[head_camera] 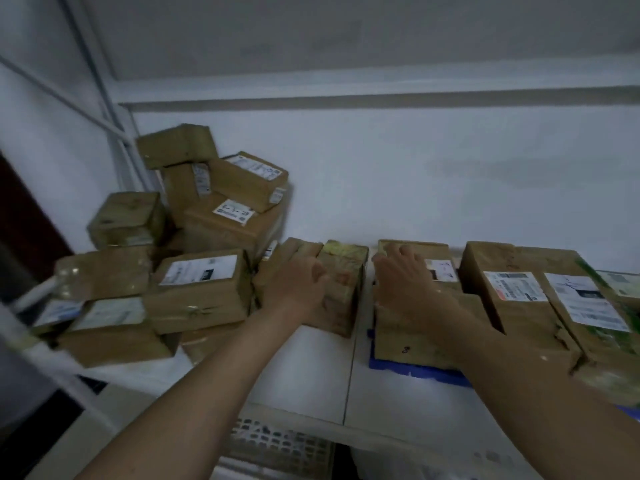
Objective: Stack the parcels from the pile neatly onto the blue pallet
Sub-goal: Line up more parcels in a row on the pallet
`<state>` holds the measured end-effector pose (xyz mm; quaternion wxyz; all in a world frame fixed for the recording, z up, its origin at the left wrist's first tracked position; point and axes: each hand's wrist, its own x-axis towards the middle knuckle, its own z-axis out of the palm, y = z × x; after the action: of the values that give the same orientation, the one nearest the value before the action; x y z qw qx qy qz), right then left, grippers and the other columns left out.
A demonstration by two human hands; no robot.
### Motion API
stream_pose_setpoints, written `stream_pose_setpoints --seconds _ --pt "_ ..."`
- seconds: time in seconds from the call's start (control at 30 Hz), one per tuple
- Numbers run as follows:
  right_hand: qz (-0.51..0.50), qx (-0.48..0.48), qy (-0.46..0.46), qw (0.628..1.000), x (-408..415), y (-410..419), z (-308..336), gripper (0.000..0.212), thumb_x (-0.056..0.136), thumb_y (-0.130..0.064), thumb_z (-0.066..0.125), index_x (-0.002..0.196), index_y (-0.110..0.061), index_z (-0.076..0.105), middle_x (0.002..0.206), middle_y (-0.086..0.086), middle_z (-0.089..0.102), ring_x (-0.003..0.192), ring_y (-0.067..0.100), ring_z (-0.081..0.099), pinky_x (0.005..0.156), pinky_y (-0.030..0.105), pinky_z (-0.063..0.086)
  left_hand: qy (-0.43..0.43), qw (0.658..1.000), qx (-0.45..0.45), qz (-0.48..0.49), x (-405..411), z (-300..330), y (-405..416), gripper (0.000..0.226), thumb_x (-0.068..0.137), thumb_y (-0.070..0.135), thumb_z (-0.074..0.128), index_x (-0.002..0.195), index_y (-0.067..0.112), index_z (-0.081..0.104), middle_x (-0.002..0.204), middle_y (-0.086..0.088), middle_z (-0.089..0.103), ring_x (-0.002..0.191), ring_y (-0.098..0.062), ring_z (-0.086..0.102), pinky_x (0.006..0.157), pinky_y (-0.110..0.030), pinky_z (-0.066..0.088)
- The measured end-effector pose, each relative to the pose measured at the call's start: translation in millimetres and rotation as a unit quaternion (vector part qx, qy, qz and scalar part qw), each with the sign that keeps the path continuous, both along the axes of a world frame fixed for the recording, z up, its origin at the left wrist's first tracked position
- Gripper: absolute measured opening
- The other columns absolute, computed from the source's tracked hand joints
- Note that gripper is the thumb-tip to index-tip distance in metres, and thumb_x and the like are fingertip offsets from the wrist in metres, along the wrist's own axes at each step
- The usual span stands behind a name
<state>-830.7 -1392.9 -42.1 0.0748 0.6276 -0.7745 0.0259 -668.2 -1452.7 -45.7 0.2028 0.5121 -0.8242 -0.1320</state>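
Observation:
A pile of brown taped parcels (204,237), some with white labels, fills the left of the white table. Right of the pile stands a single brown parcel (344,289); my left hand (298,289) grips its left side with the thumb over the top. The blue pallet (419,371) lies at the right, with only its front edge showing under several parcels. My right hand (407,278) rests with spread fingers on top of the leftmost pallet parcel (401,341). Two longer labelled parcels (540,306) lie beside it to the right.
The white table (311,375) has a seam running between the held parcel and the pallet. A white wall stands close behind. A white metal rack frame (114,133) rises at the left. A slatted plastic crate (277,445) sits below the table's front edge.

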Motion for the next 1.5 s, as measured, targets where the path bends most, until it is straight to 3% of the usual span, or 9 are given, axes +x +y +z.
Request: stream_pose_setpoints --seconds 0.2,0.43,0.73,0.83,0.97,1.17,1.3,1.4,1.5 --pt "0.083 -0.021 -0.056 0.995 75 -37 8 0.039 0.090 -0.029 0.049 0.126 -0.011 0.050 0.134 0.010 0.043 0.123 0.030 0.037 0.098 0.040 0.036 0.012 0.996 0.012 0.086 84 6 -15 0.019 0.092 0.031 0.055 0.106 0.027 0.068 0.113 0.002 0.067 0.101 -0.019 0.060 0.081 -0.026 0.040" --pt "0.124 -0.001 -0.106 0.987 157 -69 13 0.036 0.090 -0.027 0.044 0.119 -0.009 0.054 0.129 0.016 0.049 0.121 0.034 0.042 0.099 0.045 0.037 0.005 0.991 0.033 0.133 156 0 -31 0.027 0.093 0.031 0.055 0.116 0.028 0.067 0.126 0.004 0.062 0.117 -0.019 0.055 0.092 -0.029 0.042" --pt "0.184 0.007 -0.090 0.979 228 -106 16 0.045 0.091 -0.028 0.055 0.133 -0.013 0.046 0.131 0.010 0.047 0.124 0.028 0.040 0.100 0.038 0.036 0.048 0.985 0.061 0.155 236 1 -53 0.024 0.093 0.031 0.056 0.115 0.028 0.067 0.121 0.006 0.064 0.108 -0.016 0.059 0.091 -0.034 0.049" --pt "0.196 0.009 -0.110 0.974 250 -116 20 0.050 0.088 -0.040 0.057 0.130 -0.013 0.047 0.129 0.008 0.046 0.122 0.027 0.039 0.100 0.039 0.036 0.051 0.985 0.064 0.149 260 6 -65 0.021 0.093 0.030 0.056 0.109 0.027 0.070 0.115 0.007 0.066 0.104 -0.016 0.060 0.090 -0.036 0.050" --pt "0.203 -0.010 -0.120 0.972 278 -134 25 0.036 0.092 -0.033 0.053 0.122 -0.013 0.050 0.128 0.007 0.049 0.120 0.024 0.042 0.099 0.036 0.037 0.055 0.985 0.068 0.147 288 16 -84 0.020 0.093 0.029 0.055 0.105 0.027 0.071 0.113 0.002 0.068 0.103 -0.018 0.061 0.090 -0.034 0.050" --pt "0.214 -0.011 -0.138 0.967 315 -166 30 0.023 0.096 -0.020 0.042 0.113 -0.009 0.053 0.122 0.009 0.050 0.119 0.026 0.041 0.101 0.037 0.038 0.035 0.987 0.055 0.145 321 23 -115 0.025 0.093 0.029 0.056 0.116 0.029 0.067 0.122 0.002 0.065 0.111 -0.019 0.058 0.096 -0.036 0.047" --pt "0.203 -0.013 -0.170 0.964 331 -189 36 0.019 0.097 -0.019 0.042 0.110 -0.009 0.051 0.119 0.009 0.049 0.113 0.024 0.044 0.095 0.035 0.039 0.045 0.989 0.025 0.140 335 27 -140 0.029 0.092 0.032 0.057 0.120 0.030 0.065 0.123 0.003 0.064 0.111 -0.019 0.059 0.094 -0.035 0.048" --pt "0.208 0.005 -0.162 0.965 336 -216 41 0.015 0.097 -0.015 0.038 0.104 -0.009 0.050 0.119 0.011 0.048 0.112 0.026 0.044 0.092 0.035 0.038 0.069 0.986 0.008 0.154 343 30 -164 0.027 0.091 0.032 0.058 0.116 0.023 0.066 0.119 0.000 0.065 0.102 -0.018 0.059 0.080 -0.026 0.043" --pt "0.203 0.013 -0.163 0.965 340 -249 45 0.022 0.097 -0.014 0.037 0.112 -0.006 0.051 0.121 0.012 0.048 0.114 0.028 0.045 0.092 0.037 0.040 0.104 0.979 -0.005 0.175 353 29 -191 0.029 0.091 0.029 0.058 0.120 0.024 0.062 0.121 0.001 0.063 0.092 -0.008 0.049 0.074 -0.023 0.036"
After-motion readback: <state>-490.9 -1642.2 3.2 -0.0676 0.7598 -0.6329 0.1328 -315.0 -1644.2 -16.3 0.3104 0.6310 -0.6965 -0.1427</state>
